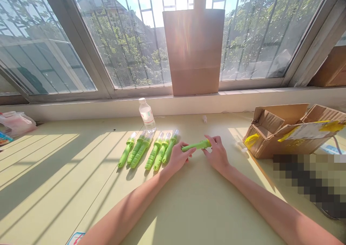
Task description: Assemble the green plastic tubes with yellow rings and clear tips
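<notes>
Both my hands hold one green plastic tube (195,145), nearly level above the table. My left hand (177,154) grips its left end between thumb and fingers. My right hand (217,154) pinches its yellowish right end; no clear cap shows there. To the left lie several similar green tubes (139,153) in a row, their clear caps pointing toward the window. A clear plastic cap-like piece (240,144) lies to the right of my right hand.
A water bottle (146,114) stands behind the row. At right is an open cardboard box (286,140). A cardboard sheet (194,53) leans against the window. A small whitish piece (204,119) lies toward the back, and a pink plastic bag (18,124) at far left.
</notes>
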A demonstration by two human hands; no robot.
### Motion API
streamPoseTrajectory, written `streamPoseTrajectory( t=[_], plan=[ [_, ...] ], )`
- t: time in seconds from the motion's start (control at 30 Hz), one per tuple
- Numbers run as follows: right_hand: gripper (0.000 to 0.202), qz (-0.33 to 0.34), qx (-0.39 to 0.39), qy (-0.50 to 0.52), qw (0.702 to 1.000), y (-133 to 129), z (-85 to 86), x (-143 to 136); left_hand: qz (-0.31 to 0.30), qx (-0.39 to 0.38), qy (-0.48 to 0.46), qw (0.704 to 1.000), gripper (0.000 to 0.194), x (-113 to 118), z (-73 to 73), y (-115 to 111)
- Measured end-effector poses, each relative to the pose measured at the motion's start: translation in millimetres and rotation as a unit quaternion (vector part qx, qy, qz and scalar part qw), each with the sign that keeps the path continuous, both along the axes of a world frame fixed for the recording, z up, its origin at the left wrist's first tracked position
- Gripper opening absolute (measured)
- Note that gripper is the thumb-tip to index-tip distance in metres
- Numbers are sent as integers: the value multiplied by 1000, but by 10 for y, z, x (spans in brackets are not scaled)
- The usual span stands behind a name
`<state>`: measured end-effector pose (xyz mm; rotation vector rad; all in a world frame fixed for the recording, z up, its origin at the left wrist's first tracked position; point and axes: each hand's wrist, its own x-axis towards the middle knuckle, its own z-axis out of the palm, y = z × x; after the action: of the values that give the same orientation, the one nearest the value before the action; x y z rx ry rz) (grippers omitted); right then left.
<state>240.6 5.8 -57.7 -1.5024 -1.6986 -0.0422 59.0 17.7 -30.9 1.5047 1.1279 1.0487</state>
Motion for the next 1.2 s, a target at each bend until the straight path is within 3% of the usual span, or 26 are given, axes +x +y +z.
streamPoseTrajectory(
  t=[0.43, 0.63, 0.8, 1.0, 1.2],
  plan=[
    [47, 9, 12, 36, 999, 20, -3, 11, 9, -49, -1, 999, 41, 0, 62, 21],
    [50, -3, 6, 59, 998, 30, -3, 9, 23, 8, -22, 999, 41, 12, 24, 19],
    [51, -10, -2, 79, 997, 30, 28, 9, 44, 67, 42, 996, 32, -3, -3, 9],
    [52, -8, -13, 93, 996, 43, 29, 30, 62, 82, 78, 992, 33, -4, -8, 6],
    [52, 13, -11, 120, 993, 40, 29, 30, 69, 61, 49, 995, 35, 14, 15, -6]
  ],
)
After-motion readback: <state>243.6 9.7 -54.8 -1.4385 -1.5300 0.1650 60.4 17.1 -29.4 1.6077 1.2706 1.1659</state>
